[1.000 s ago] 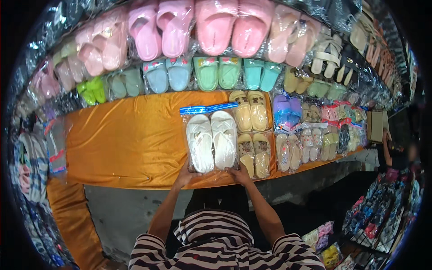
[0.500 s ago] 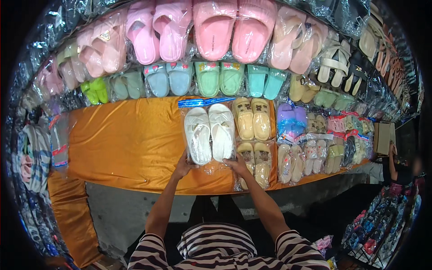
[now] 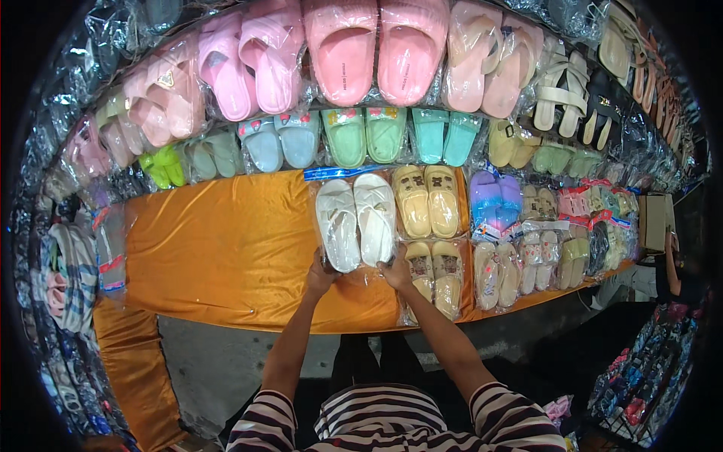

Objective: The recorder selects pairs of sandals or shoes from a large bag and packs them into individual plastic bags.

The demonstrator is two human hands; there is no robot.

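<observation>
A pair of white slippers (image 3: 339, 226) with crossed straps lies side by side in a clear plastic bag with a blue top strip. My left hand (image 3: 321, 274) is closed on the bag's lower left corner, by the heel of the left slipper. At the lower right corner, my right hand (image 3: 395, 273) grips the same bag with its thumb and fingers. Directly right of the bag sit bagged beige slippers (image 3: 426, 202), with another beige pair (image 3: 435, 280) below them, close to my right hand. Whether the white pair is lifted off the cloth I cannot tell.
Orange cloth (image 3: 218, 248) covers the table. Rows of bagged slippers, including a large pink pair (image 3: 343, 56), rise behind it. More bagged footwear (image 3: 497, 203) fills the right side. A person's arm (image 3: 672, 267) shows at the far right, near a cardboard box (image 3: 654, 222).
The whole view has shifted slightly, with the table sitting a little lower and further right. Both hands stay on the bag of white slippers, which lies almost the same against its neighbours.
</observation>
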